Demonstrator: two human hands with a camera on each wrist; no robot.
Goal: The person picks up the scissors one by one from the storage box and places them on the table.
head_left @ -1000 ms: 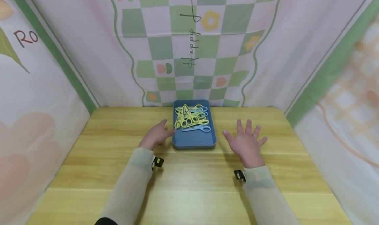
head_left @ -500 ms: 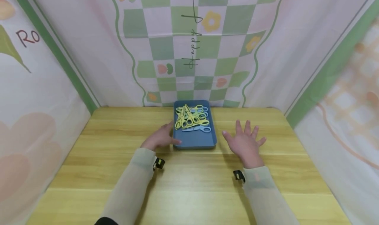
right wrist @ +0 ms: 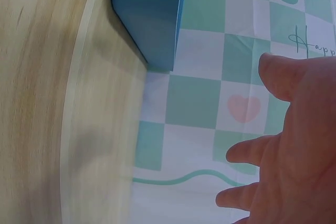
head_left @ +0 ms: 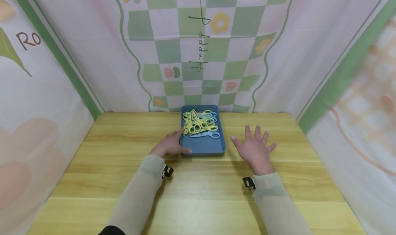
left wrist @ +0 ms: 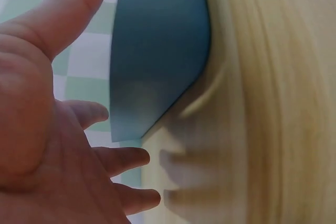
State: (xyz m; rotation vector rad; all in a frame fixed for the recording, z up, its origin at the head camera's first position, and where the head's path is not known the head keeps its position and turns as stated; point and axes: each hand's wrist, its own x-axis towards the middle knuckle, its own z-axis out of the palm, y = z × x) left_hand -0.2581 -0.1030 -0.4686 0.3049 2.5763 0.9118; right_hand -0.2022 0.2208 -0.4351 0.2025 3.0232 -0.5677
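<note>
A blue tray point(head_left: 202, 146) stands at the back middle of the table and carries a pile of yellow, green and blue scissors point(head_left: 198, 122). One light blue pair of scissors point(head_left: 205, 134) lies at the pile's near side. At the tray's left edge is my left hand point(head_left: 168, 144), thumb reaching over the near left corner and fingers spread along the side; whether it touches the tray, I cannot tell. In the left wrist view this hand point(left wrist: 58, 119) holds nothing. My right hand point(head_left: 255, 150) hovers with spread fingers to the right of the tray, apart from it.
The wooden table point(head_left: 198, 193) spreads out in front of the tray. A printed checkered curtain point(head_left: 204, 49) hangs directly behind it, and patterned cloth walls flank both sides. Each wrist wears a small black camera point(head_left: 168, 171).
My left hand has moved right to the tray's left side, its thumb now over the near corner. The right hand has shifted very slightly left. Tray and scissors stay put.
</note>
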